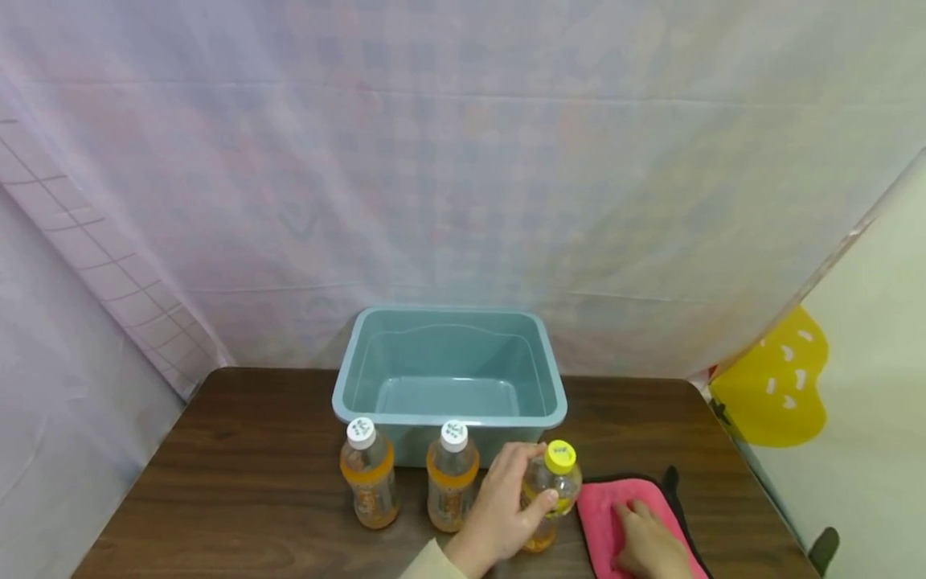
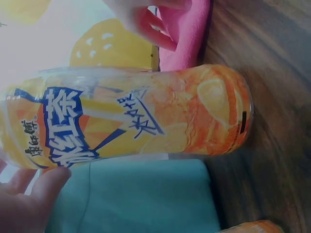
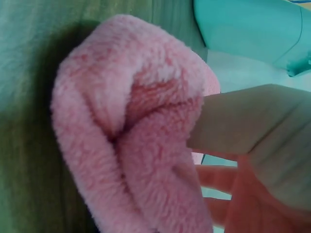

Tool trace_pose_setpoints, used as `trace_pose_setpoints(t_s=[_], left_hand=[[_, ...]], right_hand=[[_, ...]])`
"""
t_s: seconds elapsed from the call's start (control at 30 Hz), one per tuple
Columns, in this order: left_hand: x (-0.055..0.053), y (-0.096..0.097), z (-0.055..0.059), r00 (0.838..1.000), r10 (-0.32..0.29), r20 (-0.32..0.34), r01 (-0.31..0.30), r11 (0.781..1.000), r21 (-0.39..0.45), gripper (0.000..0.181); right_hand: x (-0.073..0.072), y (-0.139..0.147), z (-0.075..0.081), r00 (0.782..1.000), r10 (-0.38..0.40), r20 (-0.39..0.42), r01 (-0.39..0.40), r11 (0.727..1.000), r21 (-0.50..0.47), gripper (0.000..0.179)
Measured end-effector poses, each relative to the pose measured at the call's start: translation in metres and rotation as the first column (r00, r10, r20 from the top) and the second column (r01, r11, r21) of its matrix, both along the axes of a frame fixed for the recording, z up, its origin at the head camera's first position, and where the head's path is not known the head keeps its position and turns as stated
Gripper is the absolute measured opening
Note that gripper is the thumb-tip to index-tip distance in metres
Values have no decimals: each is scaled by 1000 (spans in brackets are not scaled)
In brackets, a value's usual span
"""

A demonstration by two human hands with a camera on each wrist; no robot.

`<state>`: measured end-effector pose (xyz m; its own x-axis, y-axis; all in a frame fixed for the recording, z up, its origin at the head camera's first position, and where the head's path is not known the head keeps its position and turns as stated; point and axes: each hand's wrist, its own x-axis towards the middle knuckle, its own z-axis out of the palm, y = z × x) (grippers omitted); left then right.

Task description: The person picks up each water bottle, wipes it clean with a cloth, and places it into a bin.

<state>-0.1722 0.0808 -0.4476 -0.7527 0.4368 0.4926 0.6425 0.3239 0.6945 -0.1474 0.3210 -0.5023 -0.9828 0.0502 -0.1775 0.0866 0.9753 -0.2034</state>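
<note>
My left hand (image 1: pixel 499 511) grips a yellow-capped iced tea bottle (image 1: pixel 563 492), with fingers behind it and the thumb across its front. In the left wrist view its label (image 2: pixel 146 114) shows lemon slices and blue-edged lettering, and the bottle's base is close over the table. To its right lies a pink cloth (image 1: pixel 599 519) with a dark edge. My right hand (image 1: pixel 647 540) pinches a fold of this cloth. The right wrist view shows the fluffy cloth (image 3: pixel 160 160) bunched up between thumb and fingers.
A blue-green plastic bin (image 1: pixel 441 350) stands at the back of the brown wooden table (image 1: pixel 239 482). Two white-capped bottles, the left one (image 1: pixel 372 486) and the middle one (image 1: pixel 450 490), stand upright before it. A pale curtain (image 1: pixel 448 177) hangs behind the table.
</note>
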Motion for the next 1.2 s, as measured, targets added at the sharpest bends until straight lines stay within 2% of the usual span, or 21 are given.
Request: trace_pose_setpoints(t_s=[0.23,0.3,0.37,0.4,0.5,0.63,0.7,0.8,0.87,0.93,1.0,1.2], left_hand=[[2,3,-2,999,36,5,-36,999,35,45],[3,4,-2,999,50,1,-50,998,39,46],[3,4,-2,998,64,2,-64,997,37,48],[3,5,-2,997,72,-3,-72,997,36,48],[3,6,-3,995,97,-34,-96,995,29,48],[2,7,-3,992,111,-59,-110,994,24,47],[2,7,-3,993,107,-50,-106,994,18,47],[2,6,-2,995,95,-39,-95,995,9,48],[1,5,-2,995,88,-35,-88,996,5,48],[1,4,-1,996,83,-39,-83,997,4,48],[0,3,-1,996,79,-46,-78,997,4,49],[-2,2,1,996,60,-61,-60,998,-1,48]], right_hand=[[2,2,14,998,-32,55,35,998,-47,66],[5,2,21,1000,-18,7,19,997,-73,62],[7,1,31,996,9,-93,-18,995,-95,56],[9,0,36,985,29,-171,-47,994,-101,52],[10,-6,52,938,59,-341,-102,989,-108,41],[6,-17,72,880,68,-471,-146,980,-133,32],[3,-22,79,829,89,-552,-189,974,-126,30],[-4,-28,88,726,142,-673,-268,959,-87,32],[-10,-32,95,664,180,-726,-317,947,-55,33],[-18,-35,101,625,213,-751,-356,934,-31,34],[-27,-38,106,603,243,-760,-387,922,-12,33],[-53,-47,109,573,301,-762,-464,886,2,26]])
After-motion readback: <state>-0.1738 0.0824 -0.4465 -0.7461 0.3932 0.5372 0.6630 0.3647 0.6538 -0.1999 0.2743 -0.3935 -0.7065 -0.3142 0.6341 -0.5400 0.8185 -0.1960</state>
